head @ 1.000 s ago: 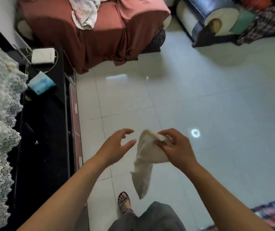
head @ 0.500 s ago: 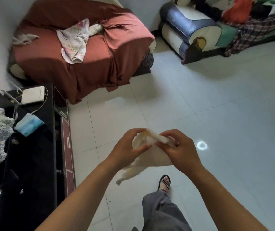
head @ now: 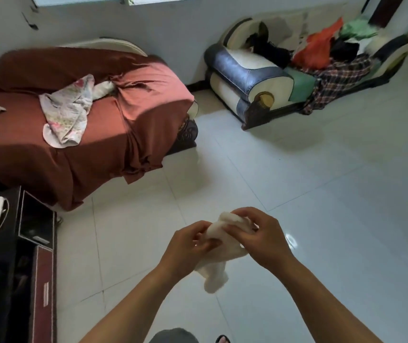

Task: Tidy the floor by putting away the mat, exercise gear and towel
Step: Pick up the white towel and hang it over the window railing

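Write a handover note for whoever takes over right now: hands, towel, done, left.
Left hand: grips the white towel from its left side.
Right hand: pinches the towel's upper part.
Towel: bunched between both hands, in the air above the tiled floor, tail hanging down.
Done: towel is off the floor. Mat and exercise gear are not in view, so their state cannot be told.
Left: put the towel away.

Floor (head: 321, 206): draped sofa (head: 74, 154), prob. armchair (head: 250, 78)
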